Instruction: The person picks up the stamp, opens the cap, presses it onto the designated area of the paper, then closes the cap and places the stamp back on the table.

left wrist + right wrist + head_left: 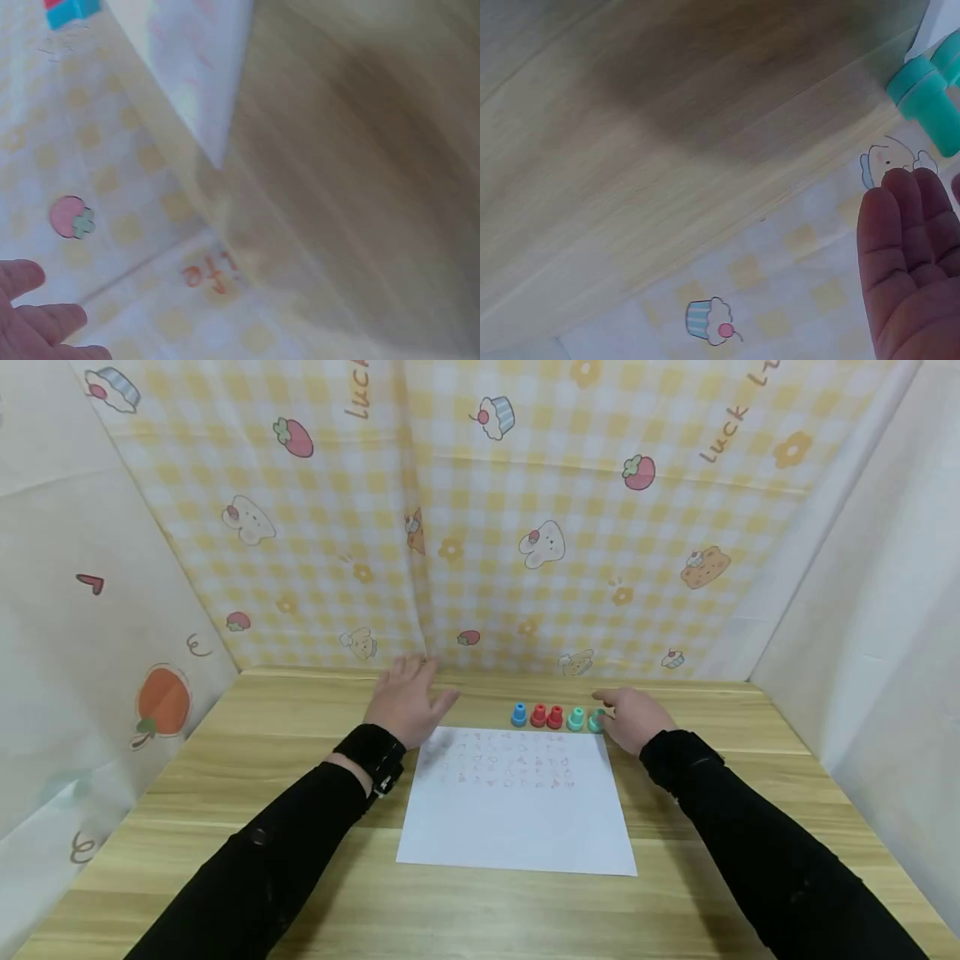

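Note:
Small stamps stand in a row along the far edge of the white paper (517,827): a blue stamp (519,715), two red stamps (547,717) and two mint-green stamps, one of them a green stamp (575,719). At the row's right end, my right hand (636,720) is beside the other green stamp (928,105), partly covering it in the head view; its fingers look fairly straight in the right wrist view. My left hand (408,703) is by the paper's far left corner, fingers spread, holding nothing. Faint reddish marks run in rows over the paper's upper half.
A wooden table (300,702) lies under everything. Behind it hangs a yellow checked cloth (480,593) with cartoon prints, and white cloth (862,610) closes both sides. Dark sleeves and wrist straps cover both arms.

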The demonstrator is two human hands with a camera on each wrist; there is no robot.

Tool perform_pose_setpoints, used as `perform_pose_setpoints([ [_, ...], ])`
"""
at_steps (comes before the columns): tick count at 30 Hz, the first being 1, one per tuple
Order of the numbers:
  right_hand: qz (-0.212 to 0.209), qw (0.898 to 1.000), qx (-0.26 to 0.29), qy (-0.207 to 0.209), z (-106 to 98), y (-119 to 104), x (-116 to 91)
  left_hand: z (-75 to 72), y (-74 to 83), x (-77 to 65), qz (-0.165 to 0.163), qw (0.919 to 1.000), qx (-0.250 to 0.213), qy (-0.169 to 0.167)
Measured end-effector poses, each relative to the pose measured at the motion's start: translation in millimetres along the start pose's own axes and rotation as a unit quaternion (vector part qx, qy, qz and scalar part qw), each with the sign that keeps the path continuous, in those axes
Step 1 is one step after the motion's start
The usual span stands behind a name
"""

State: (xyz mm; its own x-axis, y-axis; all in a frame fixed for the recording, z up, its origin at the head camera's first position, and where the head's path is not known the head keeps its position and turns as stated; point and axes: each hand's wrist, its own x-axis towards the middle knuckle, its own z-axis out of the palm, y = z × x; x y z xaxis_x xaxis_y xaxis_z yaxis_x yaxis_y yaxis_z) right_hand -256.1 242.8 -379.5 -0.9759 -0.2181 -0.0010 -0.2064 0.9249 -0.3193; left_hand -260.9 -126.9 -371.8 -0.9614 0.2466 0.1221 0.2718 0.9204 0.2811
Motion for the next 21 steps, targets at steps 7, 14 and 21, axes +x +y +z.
perform_pose_setpoints([
  [7,0.0,1.0,-0.008,0.005,5,-2,4,-0.7,18.9,-4.9,0.037,0.9992,-0.014,0.011],
  [14,0.022,0.999,0.026,0.027,1,-8,2,0.9,25.0,-7.3,0.03,0.9967,-0.071,0.023],
  [21,0.029,0.987,0.136,0.083,-9,-40,-8,0.4,41.6,-17.3,0.029,0.9828,-0.182,0.015],
])
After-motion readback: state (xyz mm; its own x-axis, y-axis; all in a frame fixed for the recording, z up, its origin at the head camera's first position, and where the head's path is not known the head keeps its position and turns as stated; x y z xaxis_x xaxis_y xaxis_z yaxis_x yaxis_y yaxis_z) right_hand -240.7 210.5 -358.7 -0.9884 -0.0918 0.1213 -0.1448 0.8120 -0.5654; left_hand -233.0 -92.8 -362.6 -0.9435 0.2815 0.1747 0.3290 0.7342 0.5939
